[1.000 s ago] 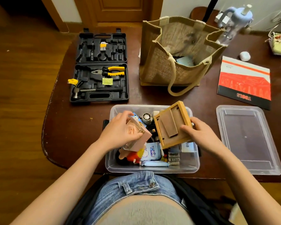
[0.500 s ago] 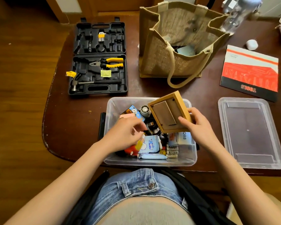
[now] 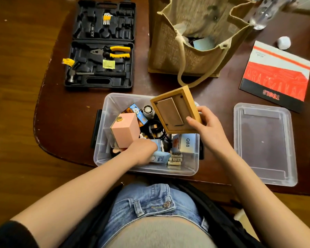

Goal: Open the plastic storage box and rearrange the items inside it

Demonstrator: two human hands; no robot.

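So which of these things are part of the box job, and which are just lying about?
Job: clear plastic storage box, its clear lid, wooden picture frame in right hand, pink cardboard box, left hand.

Lying about: black tool case, jute bag, red booklet.

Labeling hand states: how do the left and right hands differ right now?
The right hand is raised above the storage box, gripping the wooden frame at its corner, thumb on the back. The left hand is reaching down among the box's contents beside the pink box; its fingers are hidden, so its grip can't be judged. Both are bare and over the box.
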